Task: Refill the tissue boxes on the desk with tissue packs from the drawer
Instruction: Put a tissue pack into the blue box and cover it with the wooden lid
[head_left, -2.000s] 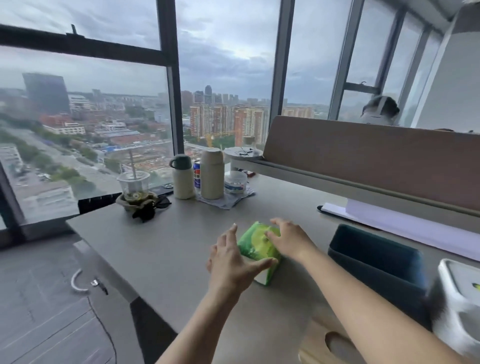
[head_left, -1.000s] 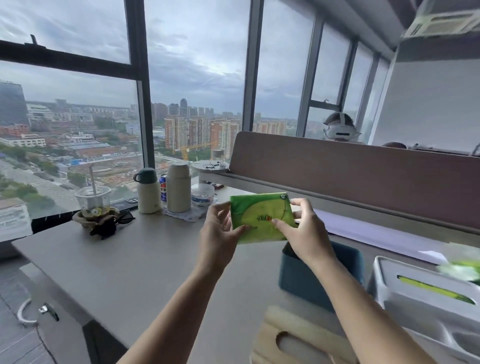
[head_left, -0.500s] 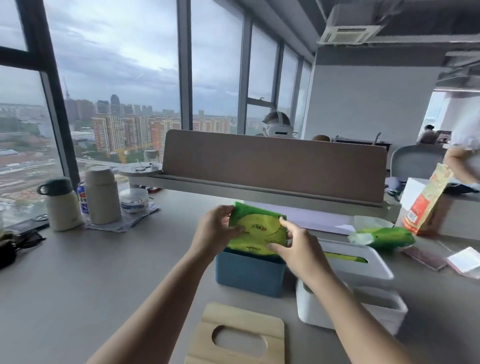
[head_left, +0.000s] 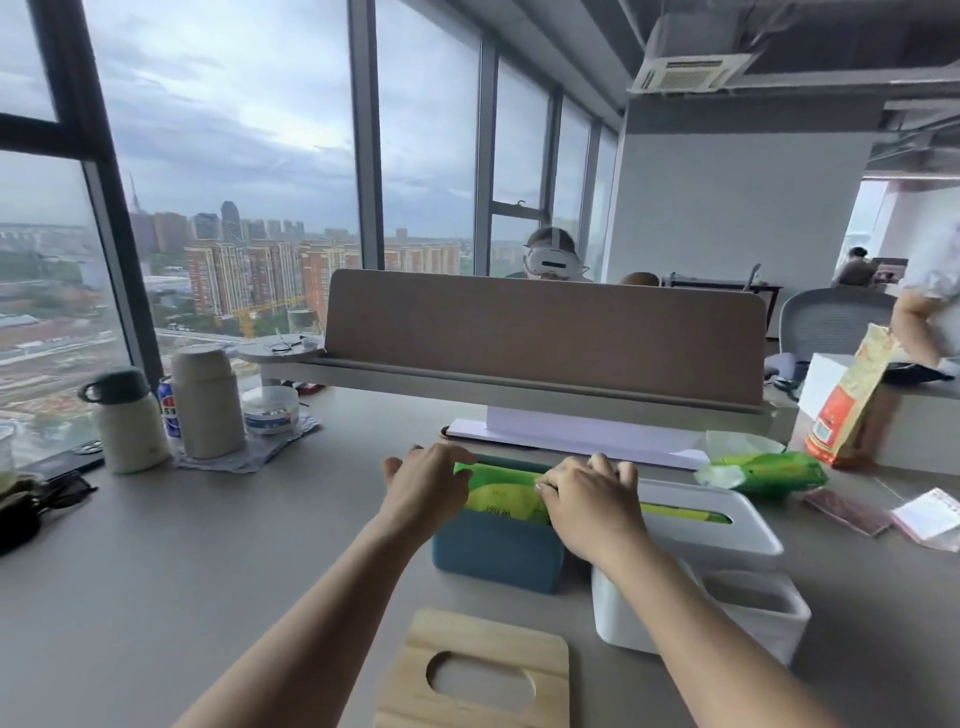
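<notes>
head: green pack (head_left: 498, 493) between left hand (head_left: 426, 488), right hand (head_left: 592, 501).

Tall windows (head_left: 234, 182), grey desk (head_left: 156, 571)

Soft overcast daylight floods in from the windows (head_left: 234, 208) at left; shadows on the worktop (head_left: 208, 545) are faint. Wide-angle bending at edges; slight overall softness, the bag (head_left: 852, 400) at right blurred.

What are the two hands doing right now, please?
Left hand: closed on the green tissue pack, at the blue tissue box.
Right hand: closed on the same pack.
</notes>
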